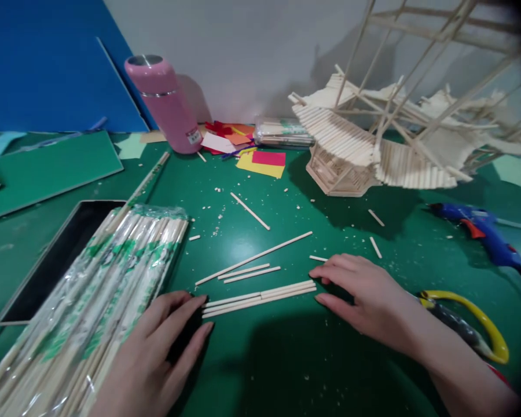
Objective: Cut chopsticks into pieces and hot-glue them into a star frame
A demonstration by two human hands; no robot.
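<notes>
Several thin wooden sticks (260, 298) lie side by side in a narrow row on the green table. At the row's left end is my left hand (165, 341), its thumb and index finger apart, the index fingertip at the stick ends. My right hand (360, 289) rests by the right end, thumb and fingers parted around the tips; it grips nothing that I can see. Just beyond the row lie two short sticks (252, 274) and one longer stick (256, 258). A short piece of stick (318, 258) pokes out beside my right fingers.
Packs of wrapped chopsticks (108, 289) overlap a black panel (65, 255) at left. Behind stand a pink bottle (169, 110), coloured paper (260, 165) and a wooden stick model (342, 133). At right lie a blue glue gun (481, 231) and a yellow-handled tool (486, 313).
</notes>
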